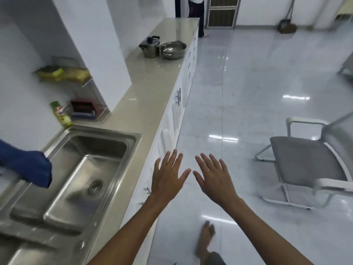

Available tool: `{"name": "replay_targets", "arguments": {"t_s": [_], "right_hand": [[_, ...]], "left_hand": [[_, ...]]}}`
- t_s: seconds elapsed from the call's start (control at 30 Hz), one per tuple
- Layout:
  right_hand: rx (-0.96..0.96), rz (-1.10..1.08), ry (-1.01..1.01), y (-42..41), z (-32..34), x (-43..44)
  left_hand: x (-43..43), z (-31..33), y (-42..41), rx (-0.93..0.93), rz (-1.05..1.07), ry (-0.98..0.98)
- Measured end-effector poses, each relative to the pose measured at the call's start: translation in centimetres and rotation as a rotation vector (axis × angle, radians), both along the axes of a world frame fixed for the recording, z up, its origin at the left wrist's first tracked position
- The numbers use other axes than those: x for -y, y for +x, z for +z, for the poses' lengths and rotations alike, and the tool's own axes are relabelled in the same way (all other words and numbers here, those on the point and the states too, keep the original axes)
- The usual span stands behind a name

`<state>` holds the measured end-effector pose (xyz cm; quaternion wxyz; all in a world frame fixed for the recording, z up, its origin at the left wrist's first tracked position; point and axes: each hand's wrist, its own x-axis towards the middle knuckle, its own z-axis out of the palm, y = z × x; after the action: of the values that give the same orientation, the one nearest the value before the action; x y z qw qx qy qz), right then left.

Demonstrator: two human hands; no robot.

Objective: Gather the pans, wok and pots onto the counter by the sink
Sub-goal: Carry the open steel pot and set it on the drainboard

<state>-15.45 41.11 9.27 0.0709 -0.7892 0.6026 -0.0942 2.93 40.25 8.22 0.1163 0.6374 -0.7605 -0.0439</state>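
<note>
Two hands, left hand [168, 176] and right hand [214, 178], splayed, empty; lidded pot [150, 47] upright beside bowl [172, 49].

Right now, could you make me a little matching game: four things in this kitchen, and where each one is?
Things:
1. pot
2. bowl
3. bottle
4. chair

Places:
A. on the floor, right of the hands
B. behind the sink's far corner
C. far down the counter, nearer the wall
D. far down the counter, nearer its front edge

Pairs: 1-C, 2-D, 3-B, 4-A
</note>
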Motion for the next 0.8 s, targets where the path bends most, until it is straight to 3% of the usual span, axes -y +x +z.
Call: {"name": "replay_targets", "arguments": {"t_s": [0.47,0.8], "right_hand": [[-0.010,0.056,0.011,-7.6,-0.4,36.5],[-0.034,0.073,-0.065,-10.4,-1.1,63.4]], "left_hand": [[35.9,-0.7,-7.8,0.000,0.070,0.060],[61.6,-1.5,-9.6,-0.028,0.100,-0.017]]}}
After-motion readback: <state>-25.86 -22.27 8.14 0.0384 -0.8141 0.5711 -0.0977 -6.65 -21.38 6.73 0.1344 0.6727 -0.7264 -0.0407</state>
